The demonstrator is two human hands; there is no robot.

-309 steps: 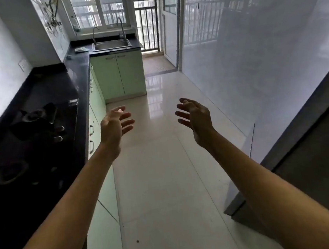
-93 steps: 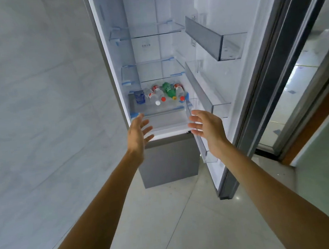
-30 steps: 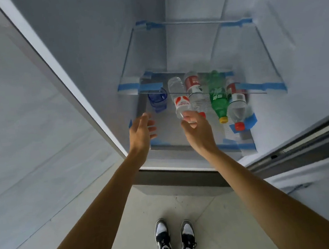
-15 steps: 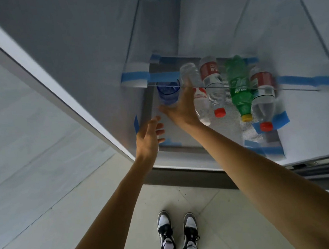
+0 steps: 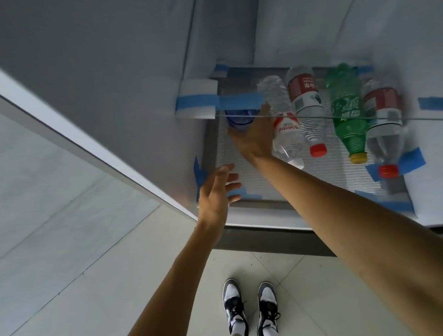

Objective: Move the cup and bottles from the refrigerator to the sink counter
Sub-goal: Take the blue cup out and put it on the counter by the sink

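Head view, looking down into the open refrigerator (image 5: 122, 68) and at the floor.

Right hand (image 5: 252, 137) reaches deep onto the ribbed shelf (image 5: 333, 180), fingers against the blue cup (image 5: 238, 119) at the shelf's far left. Whether they are closed around the cup cannot be told: a glass shelf edge and blue tape cross the contact.

Left hand (image 5: 216, 193) hovers at the near left corner of the shelf, fingers spread wide, holding nothing.

Four bottles lie on their sides in a row right of the cup, caps toward the near edge:
- clear bottle with white cap (image 5: 284, 123), just beside the right hand
- red-labelled bottle with red cap (image 5: 307, 107)
- green bottle with yellow cap (image 5: 347, 110)
- second red-labelled bottle with red cap (image 5: 382, 126), farthest right

Blue tape strips mark the shelf edges. A pair of black-and-white shoes (image 5: 250, 309) stands on the tiled floor below.
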